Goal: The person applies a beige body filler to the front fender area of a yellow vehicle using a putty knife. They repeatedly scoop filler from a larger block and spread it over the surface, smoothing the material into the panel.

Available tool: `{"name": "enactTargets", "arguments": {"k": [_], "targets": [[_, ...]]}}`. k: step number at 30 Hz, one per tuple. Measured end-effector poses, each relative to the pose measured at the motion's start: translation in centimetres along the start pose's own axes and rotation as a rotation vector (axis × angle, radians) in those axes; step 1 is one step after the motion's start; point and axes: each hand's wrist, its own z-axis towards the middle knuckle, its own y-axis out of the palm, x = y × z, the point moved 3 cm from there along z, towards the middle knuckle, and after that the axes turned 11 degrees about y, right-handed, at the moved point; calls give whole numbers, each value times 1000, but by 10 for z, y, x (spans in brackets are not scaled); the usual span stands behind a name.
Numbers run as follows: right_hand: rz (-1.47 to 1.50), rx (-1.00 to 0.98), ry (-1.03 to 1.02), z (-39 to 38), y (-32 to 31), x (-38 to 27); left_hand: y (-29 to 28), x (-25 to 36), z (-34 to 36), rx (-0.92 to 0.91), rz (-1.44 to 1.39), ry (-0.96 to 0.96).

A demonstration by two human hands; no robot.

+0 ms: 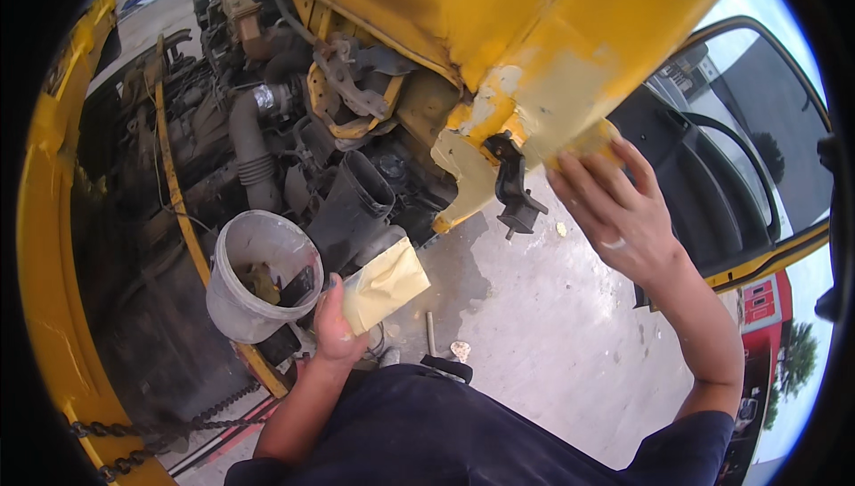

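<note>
My left hand (336,324) grips a small rectangular board, its face coated with smooth pale-yellow putty (390,285). It is held low, beside the rim of a dirty white bucket (260,312). Higher on the right, my right hand (619,210) has its fingers bent over a flat yellow piece (590,144) that looks like a putty spreader. That piece lies against the lower edge of a yellow vehicle cab (623,27). Pale filler (557,98) covers the cab's corner there, with a black bracket (512,187) hanging just left of my fingers.
Beneath the raised cab lies an engine bay with a ribbed hose (254,147) and a black duct (356,192). A yellow beam (53,263) with a rusty chain (116,432) runs along the left. An open cab door (712,174) stands at right, above concrete floor (570,308).
</note>
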Motion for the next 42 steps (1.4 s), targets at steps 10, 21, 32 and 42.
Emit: {"name": "enactTargets", "arguments": {"k": [10,21,32,42], "targets": [[29,-96,24,-6,25,3,0,-8,-1,-1,0,-25],[225,131,308,-99,82,-40,28,-5,0,-102,-59,-200],[523,258,762,-122,142,-105,107,-36,18,-139,92,-345],[902,426,1322,-156,155,-163,176,-63,34,-512,88,-365]]}}
